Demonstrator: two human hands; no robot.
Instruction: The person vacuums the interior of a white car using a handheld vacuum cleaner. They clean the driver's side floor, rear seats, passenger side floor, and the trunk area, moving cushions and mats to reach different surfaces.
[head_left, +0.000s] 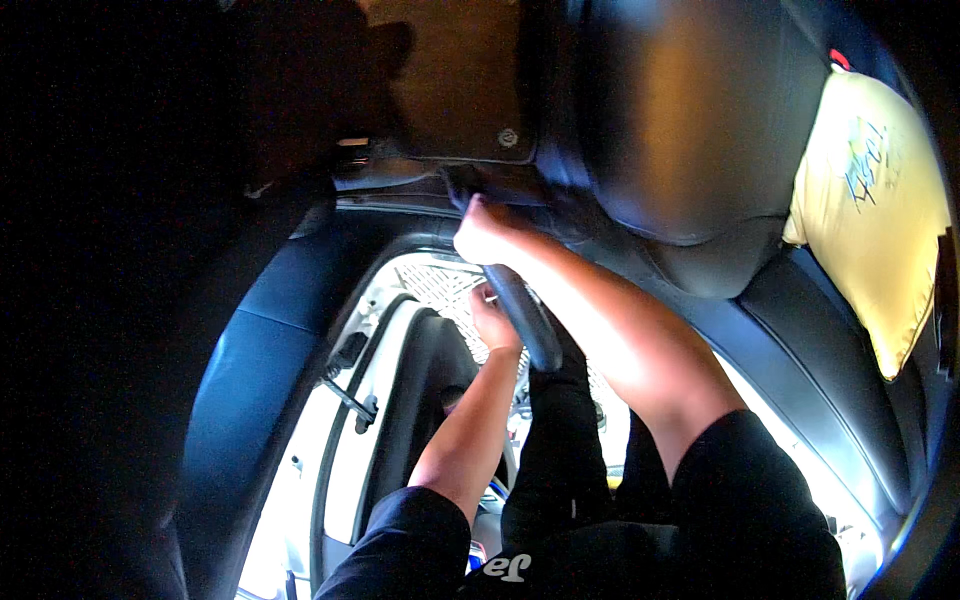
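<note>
My right hand (480, 232) is strongly lit and closed around a thick, dark, hose-like thing (525, 319) at the bottom edge of the car's door opening. That thing slants down from my hand to above my dark trouser leg; a narrower dark part appears beyond the hand. On its left, lower down, is my left hand (493, 319) with its fingers curled. A small light spot shows at those fingers, and whether they hold or touch anything cannot be told. Both forearms reach in from the bottom of the view.
A dark car seat (697, 112) fills the upper right, with a yellow cushion (870, 210) bearing writing. A floor mat (465, 90) lies above the sill. The open car door (405, 375) with its check strap (352, 401) is at lower left. Light grating (442, 289) covers the ground.
</note>
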